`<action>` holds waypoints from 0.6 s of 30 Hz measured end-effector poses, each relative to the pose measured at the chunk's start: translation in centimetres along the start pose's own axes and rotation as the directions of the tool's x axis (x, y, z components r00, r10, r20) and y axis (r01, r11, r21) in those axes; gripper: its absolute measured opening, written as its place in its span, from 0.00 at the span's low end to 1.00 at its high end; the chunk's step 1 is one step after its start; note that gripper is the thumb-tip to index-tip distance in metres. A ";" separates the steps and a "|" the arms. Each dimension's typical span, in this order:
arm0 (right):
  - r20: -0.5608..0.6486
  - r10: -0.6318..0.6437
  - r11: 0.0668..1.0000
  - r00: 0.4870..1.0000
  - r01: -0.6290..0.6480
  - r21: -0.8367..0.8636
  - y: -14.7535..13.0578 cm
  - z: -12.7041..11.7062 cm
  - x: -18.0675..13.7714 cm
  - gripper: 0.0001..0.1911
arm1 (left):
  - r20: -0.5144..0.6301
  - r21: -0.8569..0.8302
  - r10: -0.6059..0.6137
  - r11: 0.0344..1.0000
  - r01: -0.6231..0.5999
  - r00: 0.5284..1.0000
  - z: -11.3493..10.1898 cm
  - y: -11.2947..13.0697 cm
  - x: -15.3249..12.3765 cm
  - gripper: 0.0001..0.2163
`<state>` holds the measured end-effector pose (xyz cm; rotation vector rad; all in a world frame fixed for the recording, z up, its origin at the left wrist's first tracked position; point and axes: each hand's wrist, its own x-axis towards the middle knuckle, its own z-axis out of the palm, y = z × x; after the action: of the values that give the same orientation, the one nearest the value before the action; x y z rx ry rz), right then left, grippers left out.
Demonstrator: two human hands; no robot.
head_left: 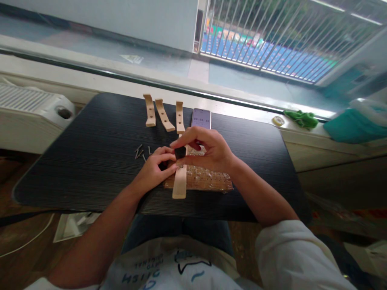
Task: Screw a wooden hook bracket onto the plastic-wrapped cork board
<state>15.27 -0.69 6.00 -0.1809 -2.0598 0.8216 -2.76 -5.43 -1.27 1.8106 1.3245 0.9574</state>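
Note:
My right hand point(211, 151) pinches a short black handle point(180, 152) from above, between thumb and fingers; whatever lies below the handle is hidden. Under it a pale wooden strip point(180, 185) with a hole or screw head rests across a block wrapped in clear plastic point(208, 177). At the strip's left edge, my left hand point(155, 167) is closed, with thumb and fingertips against the wood beside the handle. Several screws point(139, 153) lie on the table left of the block.
Three curved wooden pieces point(165, 114) with two holes each lie at the back of the black table point(90, 161). A phone point(201, 117) showing a timer lies beside them. On the sill are a tape roll point(277, 121) and a green cloth point(300, 119). A radiator point(33, 104) stands left.

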 end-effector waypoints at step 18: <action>-0.048 -0.009 0.997 0.999 0.006 -0.074 0.6 0.4 -0.4 0.14 | 0.004 0.013 0.006 1.000 -0.006 1.000 -0.1 0.0 0.0 0.09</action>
<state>15.11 -0.60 5.23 -0.2319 -2.0454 0.7297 -2.82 -5.41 -1.21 1.8265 1.3265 0.9499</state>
